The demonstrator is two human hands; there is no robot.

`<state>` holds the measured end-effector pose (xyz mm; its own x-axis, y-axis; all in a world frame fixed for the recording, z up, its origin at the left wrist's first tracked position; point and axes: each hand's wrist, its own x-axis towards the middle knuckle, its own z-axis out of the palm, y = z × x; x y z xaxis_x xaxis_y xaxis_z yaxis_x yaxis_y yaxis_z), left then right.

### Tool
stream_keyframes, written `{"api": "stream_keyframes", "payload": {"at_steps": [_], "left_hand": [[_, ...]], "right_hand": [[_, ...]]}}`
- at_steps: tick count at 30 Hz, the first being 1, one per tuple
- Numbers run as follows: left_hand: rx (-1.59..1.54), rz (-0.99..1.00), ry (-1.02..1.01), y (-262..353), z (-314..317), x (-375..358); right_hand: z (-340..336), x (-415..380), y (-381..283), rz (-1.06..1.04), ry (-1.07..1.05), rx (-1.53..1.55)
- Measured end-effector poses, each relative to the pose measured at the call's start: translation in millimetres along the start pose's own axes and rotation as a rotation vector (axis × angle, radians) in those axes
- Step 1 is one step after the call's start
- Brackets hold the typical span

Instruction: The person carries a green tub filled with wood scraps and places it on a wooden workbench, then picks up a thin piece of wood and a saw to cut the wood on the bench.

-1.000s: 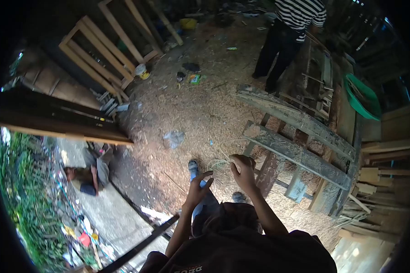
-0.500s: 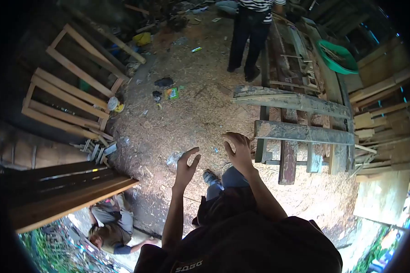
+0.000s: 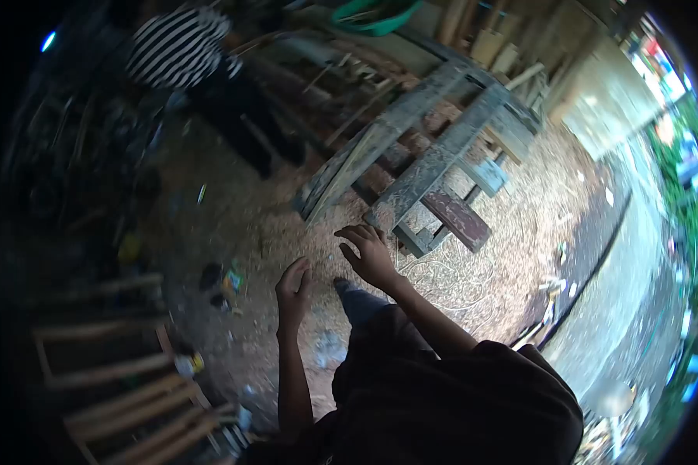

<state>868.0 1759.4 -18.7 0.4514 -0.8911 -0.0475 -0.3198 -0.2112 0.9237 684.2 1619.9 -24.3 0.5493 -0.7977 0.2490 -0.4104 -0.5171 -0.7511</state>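
My left hand is raised in front of my body above the dirt floor. Its fingers are loosely bent, and nothing is in it. My right hand, also with nothing in it, has its thumb and fingers apart. In the picture it lies just below the near end of a worn grey plank on a wooden workbench; I see no touch between them. A second weathered plank lies farther back on the bench. My leg shows between the two hands.
A person in a striped shirt stands by the bench's far side. Behind it is a green basin. Wooden frames lie at lower left, blurred. Shavings cover the floor, and a concrete strip runs along the right.
My view has swung to the right, so the bench appears closer and tilted, and the frames have shifted to lower left. Both hands stay raised; the left one's fingers look closer together.
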Motion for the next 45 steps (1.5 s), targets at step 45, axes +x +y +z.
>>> {"api": "stream_keyframes", "payload": {"at_steps": [45], "left_hand": [[0.313,0.429,-1.04,-173,15,601]], "right_hand": [[262,349,73,0.927,0.764,-0.22]]}}
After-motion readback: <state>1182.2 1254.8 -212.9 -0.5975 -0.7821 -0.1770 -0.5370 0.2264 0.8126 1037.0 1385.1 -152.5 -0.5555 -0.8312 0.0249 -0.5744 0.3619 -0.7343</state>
